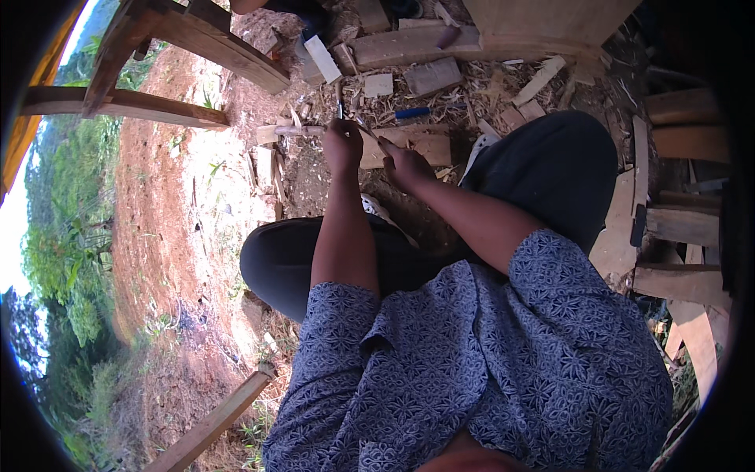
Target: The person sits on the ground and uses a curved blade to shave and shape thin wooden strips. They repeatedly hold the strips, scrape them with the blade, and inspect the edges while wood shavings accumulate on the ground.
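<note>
My left hand (344,148) is closed in a fist over the work area in front of my knees. A thin tool with a shiny metal shaft (340,108) sticks out from the top of that fist. Close on its right, my right hand (406,167) is closed around a slim brown stick-like piece (366,131), whose far end reaches toward the left hand. A pale wooden stick (303,130) meets the left fist from the left. Beneath both hands lies a flat wooden board (425,147). My fingers hide the gripped parts, and the exact kind of each tool is unclear.
A blue-handled tool (413,112) lies beyond the board, among wood shavings and offcut blocks (434,76). A long curved timber (417,46) lies farther off. Wooden beams (212,47) stand at the left, and stacked timbers (683,224) at the right. Part of a person shows at the top.
</note>
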Demonstrator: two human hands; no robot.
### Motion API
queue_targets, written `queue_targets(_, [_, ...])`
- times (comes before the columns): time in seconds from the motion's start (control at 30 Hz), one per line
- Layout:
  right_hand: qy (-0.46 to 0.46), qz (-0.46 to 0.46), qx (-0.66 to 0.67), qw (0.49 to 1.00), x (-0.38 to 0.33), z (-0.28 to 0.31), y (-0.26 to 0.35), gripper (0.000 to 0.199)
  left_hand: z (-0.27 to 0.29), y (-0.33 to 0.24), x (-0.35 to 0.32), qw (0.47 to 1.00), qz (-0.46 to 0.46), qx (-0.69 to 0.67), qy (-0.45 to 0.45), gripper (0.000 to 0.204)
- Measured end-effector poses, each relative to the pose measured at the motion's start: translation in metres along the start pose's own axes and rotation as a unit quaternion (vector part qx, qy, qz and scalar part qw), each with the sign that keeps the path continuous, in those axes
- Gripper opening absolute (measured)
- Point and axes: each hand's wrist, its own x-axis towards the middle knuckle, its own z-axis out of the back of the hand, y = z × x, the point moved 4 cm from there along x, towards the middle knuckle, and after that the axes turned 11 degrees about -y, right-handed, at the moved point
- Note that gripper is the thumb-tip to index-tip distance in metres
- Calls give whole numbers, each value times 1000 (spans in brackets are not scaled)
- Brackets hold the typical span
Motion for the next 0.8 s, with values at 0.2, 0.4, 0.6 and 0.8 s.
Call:
queue_targets(0.2, [-1, 14, -3, 1000, -2, 15, 22, 55, 0, 8, 1, 1000, -10, -12, -10, 12])
queue_targets(0.4, [15, 5, -25, 1000, -4, 7, 10, 57, 2, 3, 1, 1000, 10, -6, -7, 14])
queue_targets(0.6, [77, -49, -41, 995, -5, 4, 4, 57, 1, 12, 3, 1000, 18, 17, -8, 17])
queue_targets(0.8, [30, -43, 2, 999, 4, -6, -2, 57, 2, 10, 4, 1000, 0, -7, -22, 18])
